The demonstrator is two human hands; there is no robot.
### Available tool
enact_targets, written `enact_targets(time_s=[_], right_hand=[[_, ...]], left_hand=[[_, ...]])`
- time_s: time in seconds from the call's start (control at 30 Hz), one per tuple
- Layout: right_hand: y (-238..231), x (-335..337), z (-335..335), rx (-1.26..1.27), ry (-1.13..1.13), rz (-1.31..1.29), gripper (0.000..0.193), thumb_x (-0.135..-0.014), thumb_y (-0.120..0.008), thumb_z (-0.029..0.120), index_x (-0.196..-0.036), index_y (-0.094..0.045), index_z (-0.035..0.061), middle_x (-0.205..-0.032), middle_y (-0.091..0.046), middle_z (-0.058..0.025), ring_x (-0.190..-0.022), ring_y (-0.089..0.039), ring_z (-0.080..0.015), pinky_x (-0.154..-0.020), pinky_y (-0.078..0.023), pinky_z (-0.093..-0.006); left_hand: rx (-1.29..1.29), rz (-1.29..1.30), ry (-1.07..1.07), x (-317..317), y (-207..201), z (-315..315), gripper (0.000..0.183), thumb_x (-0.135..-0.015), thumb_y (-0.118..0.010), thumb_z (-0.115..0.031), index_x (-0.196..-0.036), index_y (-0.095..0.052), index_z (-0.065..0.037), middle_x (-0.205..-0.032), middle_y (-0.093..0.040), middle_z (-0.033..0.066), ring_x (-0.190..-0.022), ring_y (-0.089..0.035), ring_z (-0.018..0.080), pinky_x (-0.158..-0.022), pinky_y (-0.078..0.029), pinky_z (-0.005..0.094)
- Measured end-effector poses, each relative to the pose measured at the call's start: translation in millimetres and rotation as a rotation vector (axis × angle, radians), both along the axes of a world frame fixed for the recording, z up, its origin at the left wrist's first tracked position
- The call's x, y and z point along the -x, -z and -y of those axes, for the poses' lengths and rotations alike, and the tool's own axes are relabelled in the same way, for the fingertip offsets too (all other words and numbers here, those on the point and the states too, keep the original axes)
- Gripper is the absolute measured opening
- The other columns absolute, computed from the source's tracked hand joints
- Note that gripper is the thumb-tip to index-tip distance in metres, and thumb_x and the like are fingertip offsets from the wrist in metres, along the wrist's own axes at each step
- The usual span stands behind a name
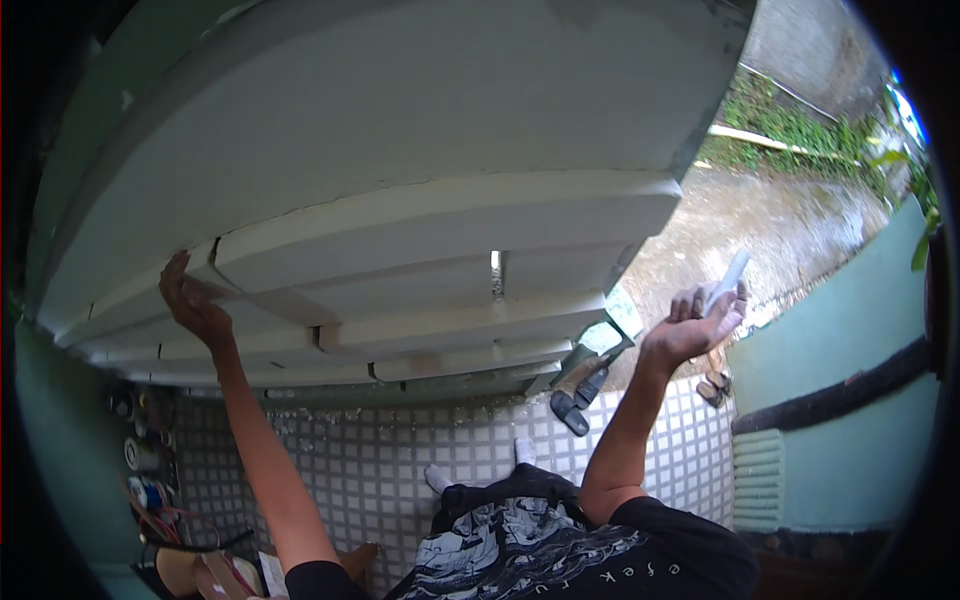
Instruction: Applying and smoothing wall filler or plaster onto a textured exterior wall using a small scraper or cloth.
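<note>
A light, slim, flat-looking piece pokes up out of my right hand, whose dusty fingers are curled round it; its exact kind I cannot make out. That hand is held out to the right, apart from the wall. On the other side my left hand rests against a raised white ledge on the wall, fingers together and extended, holding nothing. Stepped white ledges run along the wall, with dark gaps between some sections. Above them is a smooth pale wall face.
Dark sandals lie by the wall's end, and another pair sits further right. Cans and cords crowd the left side near a chair-like item. White crumbs dot the tiled floor. A low green wall stands right.
</note>
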State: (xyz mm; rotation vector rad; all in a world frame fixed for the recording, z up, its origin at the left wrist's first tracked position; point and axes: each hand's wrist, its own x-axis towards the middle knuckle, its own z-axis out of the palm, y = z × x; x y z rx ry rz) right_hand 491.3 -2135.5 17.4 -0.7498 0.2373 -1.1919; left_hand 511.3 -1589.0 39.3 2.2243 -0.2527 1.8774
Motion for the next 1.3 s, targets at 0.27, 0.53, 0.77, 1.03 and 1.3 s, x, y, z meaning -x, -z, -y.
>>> enact_targets(time_s=[0.27,0.53,0.77,1.03,1.3], right_hand=[[-20.3,-13.4,-50.8,0.997,-0.014,-0.343,0.019,-0.096,-0.051,0.009,-0.113,-0.052,0.0013,-0.112,-0.062,-0.0231,-0.105,-0.064,-0.0294,-0.083,-0.053,-0.0326],[-49.7,2.6,-95.4,0.892,-0.096,-0.195,0.026,-0.092,-0.057,0.006,-0.117,-0.054,-0.0009,-0.104,-0.068,-0.0172,-0.092,-0.068,-0.0269,-0.078,-0.052,-0.0363],[-49.6,21.5,-130.1,1.183,-0.349,-0.256,0.022,-0.093,-0.058,0.009,-0.112,-0.058,0.0002,-0.098,-0.068,-0.0165,-0.086,-0.067,-0.0252,-0.077,-0.052,-0.034],[-63.8,24.9,-212.9,1.234,-0.1,-0.386,0.031,-0.097,-0.054,0.023,-0.114,-0.059,-0.0026,-0.1,-0.068,-0.0206,-0.081,-0.069,-0.026,-0.072,-0.052,-0.0337],[-77.2,30.2,-348.8,1.69,-0.858,-0.157,0.029,-0.092,-0.057,0.028,-0.112,-0.061,0.0081,-0.101,-0.067,-0.018,-0.081,-0.067,-0.0349,-0.067,-0.052,-0.0423]], left_hand=[[0.05,0.066,0.052,-9.9,2.5,8.4,0.042,-0.1,-0.034,-0.033,-0.117,-0.056,-0.002,-0.116,-0.058,0.014,-0.111,-0.054,0.0301,-0.097,-0.04,0.0445],[-0.013,0.128,0.072,-16.6,9.5,-2.9,0.043,-0.101,-0.031,-0.035,-0.117,-0.055,-0.003,-0.117,-0.055,0.0131,-0.115,-0.05,0.0292,-0.101,-0.037,0.0458],[-0.088,0.184,0.029,-20.6,9.9,-14.1,0.041,-0.101,-0.03,-0.035,-0.117,-0.053,-0.006,-0.116,-0.056,0.0124,-0.112,-0.051,0.0283,-0.101,-0.036,0.0478],[-0.069,0.201,0.066,-20.4,12.5,-21.1,0.038,-0.098,-0.034,-0.034,-0.111,-0.058,-0.007,-0.112,-0.06,0.0109,-0.112,-0.055,0.0291,-0.103,-0.035,0.0505],[-0.064,0.147,0.075,-12.3,7.2,-23.4,0.041,-0.097,-0.031,-0.036,-0.113,-0.058,-0.009,-0.113,-0.06,0.0103,-0.11,-0.055,0.0294,-0.103,-0.034,0.0514]])
